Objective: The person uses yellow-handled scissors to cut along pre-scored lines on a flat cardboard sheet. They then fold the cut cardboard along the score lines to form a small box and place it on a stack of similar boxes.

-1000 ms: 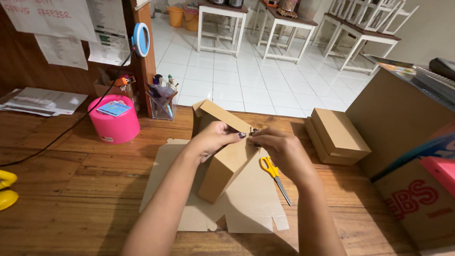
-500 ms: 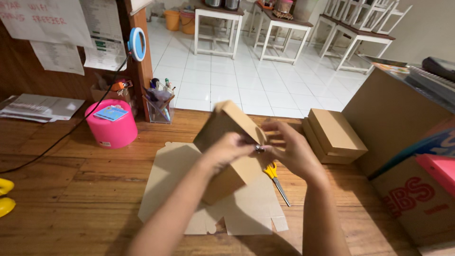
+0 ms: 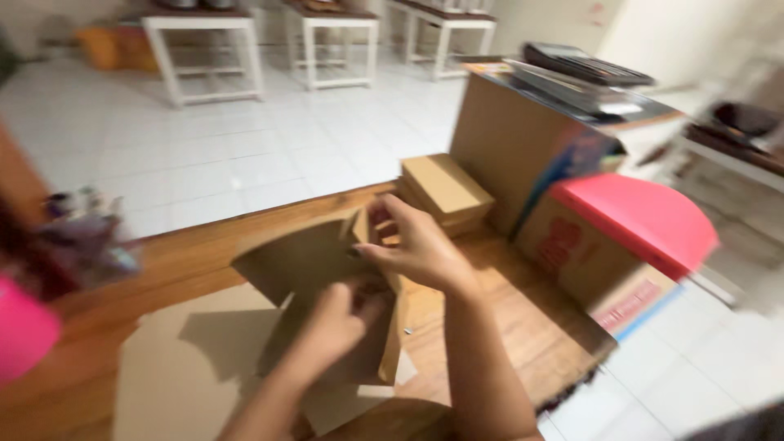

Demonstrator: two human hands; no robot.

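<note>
both hands have their grip closed on a half-folded brown cardboard box: the right hand pinches its upper flap, while the left hand clasps the lower front panel. the box is held just above a flat cardboard sheet lying on the wooden table. beyond the box sit stacked flat boxes, with a large carton behind and a red-topped carton to the right.
</note>
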